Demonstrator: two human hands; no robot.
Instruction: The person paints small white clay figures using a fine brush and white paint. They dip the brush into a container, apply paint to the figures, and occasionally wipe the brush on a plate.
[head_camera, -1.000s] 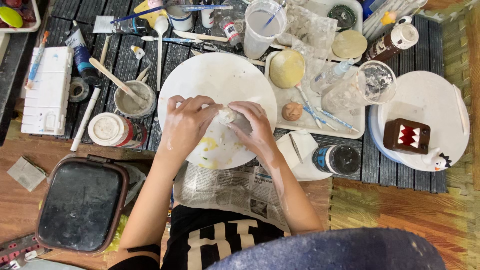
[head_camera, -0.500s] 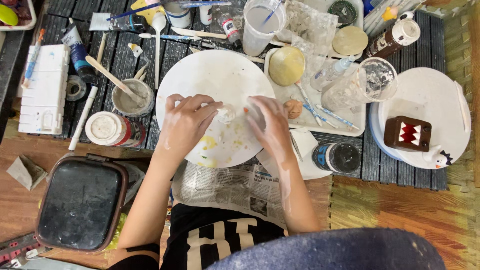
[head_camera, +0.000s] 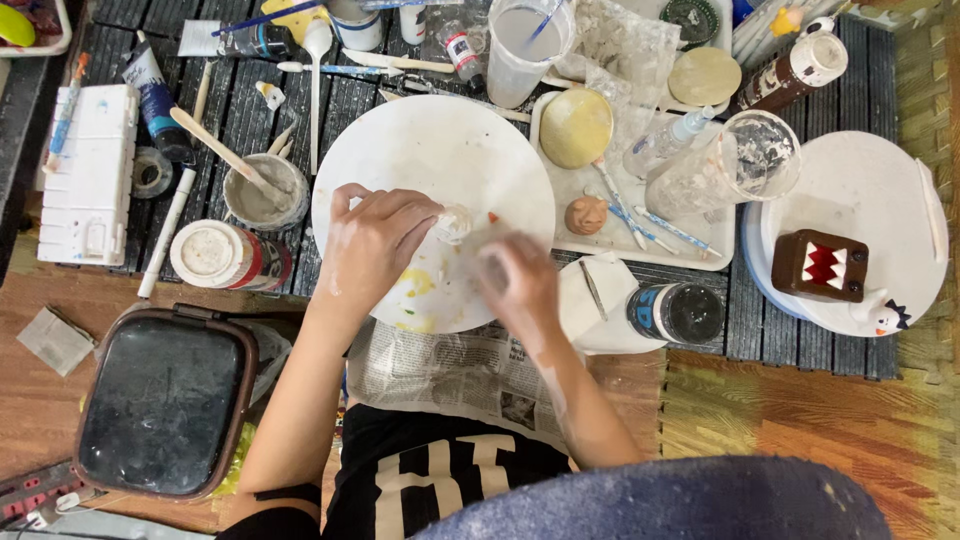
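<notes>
My left hand (head_camera: 372, 245) pinches a small whitish clay piece (head_camera: 453, 222) at its fingertips, over the round white plate (head_camera: 430, 150), whose near part is smeared with yellow paint. Just right of the piece, my right hand (head_camera: 512, 275) is blurred with motion and its fingers reach toward the piece. I cannot tell whether it grips anything. A tiny orange speck shows beside the piece. Both hands are dusted with white.
A white tray (head_camera: 700, 250) holds a brown clay ball (head_camera: 585, 215), brushes and a clear cup (head_camera: 745, 160). A brown box figure (head_camera: 820, 265) stands on a white round board (head_camera: 870, 190). A paste cup (head_camera: 265, 192), a can (head_camera: 215, 255), a dark-lidded jar (head_camera: 680, 312) and a black tub (head_camera: 165, 405) are nearby.
My right hand has slid down and to the right, off the clay piece, and is now blurred. The left hand keeps hold of the piece in about the same place.
</notes>
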